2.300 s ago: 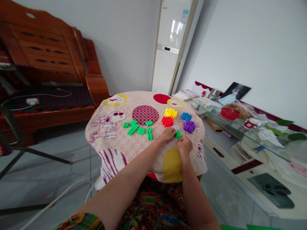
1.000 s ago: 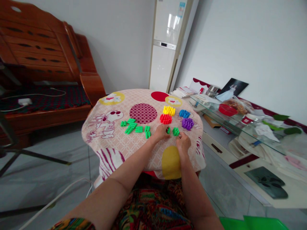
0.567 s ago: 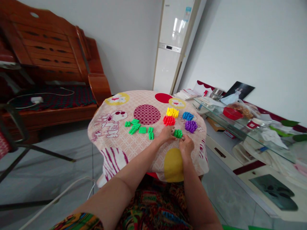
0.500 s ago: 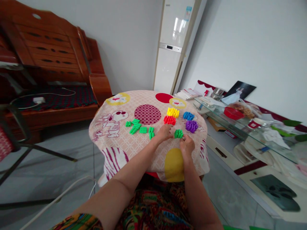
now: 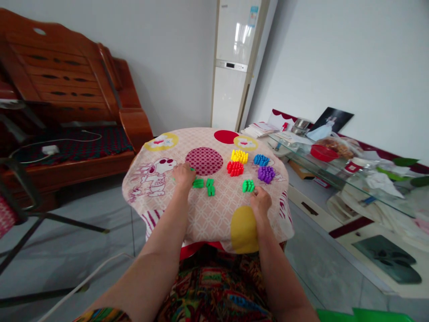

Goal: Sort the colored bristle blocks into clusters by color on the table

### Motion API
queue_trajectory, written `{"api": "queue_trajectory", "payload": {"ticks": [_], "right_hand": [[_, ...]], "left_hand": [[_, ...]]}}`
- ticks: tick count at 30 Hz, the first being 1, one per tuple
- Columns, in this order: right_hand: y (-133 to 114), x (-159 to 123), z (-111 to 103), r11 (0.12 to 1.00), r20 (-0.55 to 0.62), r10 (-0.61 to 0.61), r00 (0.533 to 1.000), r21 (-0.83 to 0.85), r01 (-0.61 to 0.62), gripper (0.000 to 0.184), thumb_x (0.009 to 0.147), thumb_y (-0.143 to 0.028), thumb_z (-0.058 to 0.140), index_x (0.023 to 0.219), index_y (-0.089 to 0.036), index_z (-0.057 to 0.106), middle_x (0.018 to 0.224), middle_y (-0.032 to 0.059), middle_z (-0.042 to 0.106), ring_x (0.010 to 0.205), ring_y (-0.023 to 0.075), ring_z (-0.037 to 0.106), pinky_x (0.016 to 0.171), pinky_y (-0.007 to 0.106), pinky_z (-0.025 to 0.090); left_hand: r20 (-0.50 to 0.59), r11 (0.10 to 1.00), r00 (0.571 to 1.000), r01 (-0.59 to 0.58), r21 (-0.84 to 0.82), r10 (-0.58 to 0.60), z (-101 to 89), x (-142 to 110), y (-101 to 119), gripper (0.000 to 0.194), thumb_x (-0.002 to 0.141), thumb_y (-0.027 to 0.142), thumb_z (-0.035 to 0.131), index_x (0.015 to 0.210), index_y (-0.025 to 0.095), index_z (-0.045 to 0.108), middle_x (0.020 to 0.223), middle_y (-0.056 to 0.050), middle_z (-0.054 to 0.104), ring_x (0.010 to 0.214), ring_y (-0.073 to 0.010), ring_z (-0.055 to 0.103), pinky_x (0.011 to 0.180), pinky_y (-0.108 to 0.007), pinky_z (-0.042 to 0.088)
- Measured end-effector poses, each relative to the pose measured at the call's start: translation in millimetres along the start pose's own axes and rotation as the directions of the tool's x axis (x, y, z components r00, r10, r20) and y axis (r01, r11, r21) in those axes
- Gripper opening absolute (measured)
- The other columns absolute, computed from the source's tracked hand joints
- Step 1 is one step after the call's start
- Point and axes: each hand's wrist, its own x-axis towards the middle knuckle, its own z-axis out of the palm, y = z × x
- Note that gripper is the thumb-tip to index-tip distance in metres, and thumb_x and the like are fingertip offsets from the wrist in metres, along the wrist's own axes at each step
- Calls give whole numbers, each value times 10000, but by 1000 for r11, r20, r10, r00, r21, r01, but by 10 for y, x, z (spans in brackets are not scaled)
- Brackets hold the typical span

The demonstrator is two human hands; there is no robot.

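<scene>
My left hand [image 5: 183,175] is down over small green pieces at the left of the cloth-covered table [image 5: 214,214], covering most of them; its fingertips are hidden. Just to its right lie flat green pieces [image 5: 198,183] and a further small group of green pieces [image 5: 210,187]. My right hand [image 5: 261,200] rests on the cloth with its fingers curled together, at the right edge of a cluster of green pieces standing upright [image 5: 248,186]. Beyond it are similar clusters in red [image 5: 235,168], yellow [image 5: 239,156], blue [image 5: 261,160] and purple [image 5: 266,174].
A glass-topped cabinet [image 5: 315,165] along the right wall carries papers, a red bowl [image 5: 323,153], bags and a photo [image 5: 330,123]. At the left stand a wooden bench [image 5: 67,85] and a metal-framed chair [image 5: 36,214]. A tall white cabinet-like appliance [image 5: 229,89] is behind the table.
My left hand has moved left from beside the upright green and red clusters to the green pieces lying at the left. My right hand stays by the green cluster. The view has shifted slightly.
</scene>
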Motion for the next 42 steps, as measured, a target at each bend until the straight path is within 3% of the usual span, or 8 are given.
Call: {"api": "queue_trajectory", "payload": {"ticks": [5, 11, 16, 22, 26, 31, 37, 42], "right_hand": [[7, -2, 5, 1000, 2, -14, 1000, 5, 14, 292, 870, -236, 516, 1007, -190, 770, 906, 80, 745, 766, 184, 592, 649, 273, 324], [13, 4, 12, 1000, 7, -8, 1000, 0, 8, 306, 877, -229, 501, 1022, -186, 767, 913, 87, 747, 779, 196, 606, 651, 279, 325], [8, 3, 16, 1000, -2, -6, 1000, 12, 6, 307, 870, -221, 499, 1008, -183, 771, 904, 90, 748, 788, 200, 615, 659, 273, 342], [50, 9, 68, 983, -156, 30, 987, 182, -1, 423, 862, -218, 480, 1205, -127, 710, 907, 120, 755, 801, 221, 641, 700, 280, 406], [-2, -119, 109, 920, -256, -118, 959, 335, 203, 444, 928, -354, 462, 1202, -92, 693, 791, 101, 724, 675, 199, 619, 654, 282, 419], [-250, -304, 142, 874, -88, -398, 913, 266, 406, 563, 914, -501, 568, 1316, -111, 623, 699, 41, 679, 626, 185, 588, 636, 285, 393], [-391, -305, 180, 925, 79, -372, 925, 114, 362, 408, 909, -426, 630, 1216, -161, 669, 804, 80, 730, 732, 226, 654, 679, 310, 413], [-350, -314, 206, 916, 125, -399, 908, 96, 389, 410, 884, -416, 665, 1235, -204, 661, 894, 79, 753, 801, 236, 690, 710, 313, 460]], "left_hand": [[-90, 995, 996, 3, -98, -12, -72, -56, 163, 467, 826, 160, 512, 1275, 175, 640, 1242, -162, 657, 1090, -296, 637, 889, -362, 478], [-99, 937, 992, -104, -333, 75, -250, 8, 246, 349, 825, 194, 596, 1144, 178, 737, 1101, -91, 758, 1041, -252, 682, 906, -326, 503], [-1, 791, 987, -132, -597, 163, -331, 87, 285, 322, 746, 187, 679, 1051, 154, 778, 916, -58, 780, 849, -213, 716, 808, -304, 552], [213, 509, 944, 58, -859, 253, -186, -57, 460, 353, 700, 302, 779, 999, 115, 753, 720, -30, 723, 566, -134, 632, 588, -271, 558], [243, 429, 909, 81, -900, 338, -14, -298, 672, 277, 685, 221, 789, 934, 111, 738, 671, -12, 697, 543, -113, 623, 557, -232, 541], [249, 453, 889, 53, -890, 385, 102, -518, 842, 204, 721, 118, 735, 925, 122, 724, 633, 20, 671, 495, -94, 601, 523, -207, 505], [263, 565, 869, -23, -825, 420, 66, -560, 828, 201, 715, 100, 736, 910, 147, 736, 635, 29, 680, 502, -92, 609, 531, -195, 474], [274, 554, 879, 13, -833, 390, 23, -531, 779, 194, 711, 109, 731, 904, 131, 734, 618, 18, 677, 487, -98, 603, 514, -201, 469]]}}
